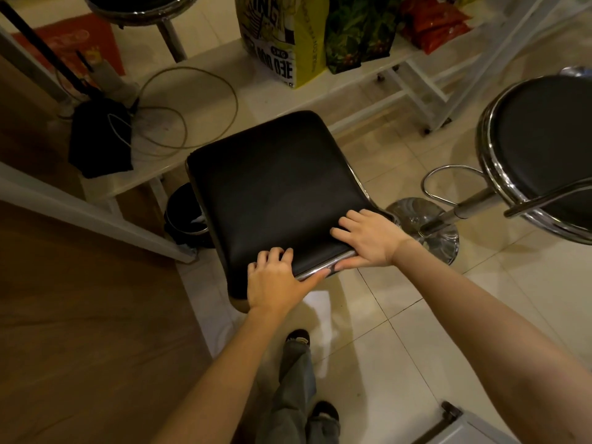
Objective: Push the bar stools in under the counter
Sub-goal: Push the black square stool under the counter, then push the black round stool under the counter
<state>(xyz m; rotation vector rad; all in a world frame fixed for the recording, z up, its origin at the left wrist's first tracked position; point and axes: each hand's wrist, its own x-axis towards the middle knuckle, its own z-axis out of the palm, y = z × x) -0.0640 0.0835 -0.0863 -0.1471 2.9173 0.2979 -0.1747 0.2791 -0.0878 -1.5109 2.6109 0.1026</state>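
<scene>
the square black padded stool with a chrome edge (275, 190) sits at frame centre, its seat partly out from the wood-topped surface (80, 299) at 8 o'clock. both hands grip its near rim: the left hand (277, 283) curls over the 6 o'clock edge, the right hand (368, 238) clasps the 4 o'clock corner, thumb under the chrome. this looks like the pushing step for this stool. the next move calls for a steady shove toward 11 o'clock, minding the small black bin (187, 216) below. a round black chrome-ringed stool (544, 149) waits at 3 o'clock.
</scene>
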